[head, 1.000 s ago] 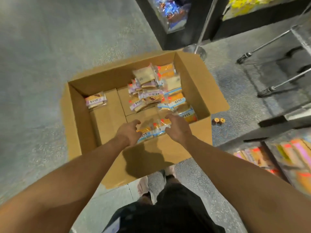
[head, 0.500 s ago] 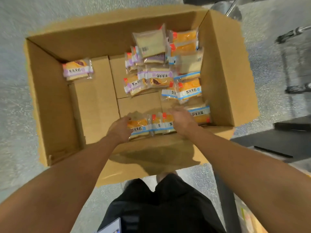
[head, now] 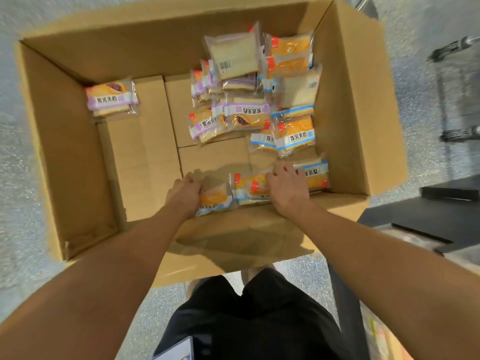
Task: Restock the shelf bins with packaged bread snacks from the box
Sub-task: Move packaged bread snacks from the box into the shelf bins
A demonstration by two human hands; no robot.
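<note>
**Soft packets gathered at the box's near wall**

The large open brown cardboard box [head: 65, 141] holds clear-wrapped bread snack packets [head: 294, 137], heaped toward 1 o'clock. At 6 o'clock, the left hand [head: 183, 196] is curled round a blue-banded packet [head: 215, 200]; the right hand [head: 285, 187] pinches an orange neighbour [head: 249, 187]. Light, squashable, slippery film is judged likely; the sealed edges are best gripped gently.

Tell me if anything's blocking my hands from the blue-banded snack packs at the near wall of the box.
Nothing visible does. The left hand already grips one blue-banded pack, and the right hand rests on the packs beside it. The box is open on top. The shelf bins are out of view.
</note>
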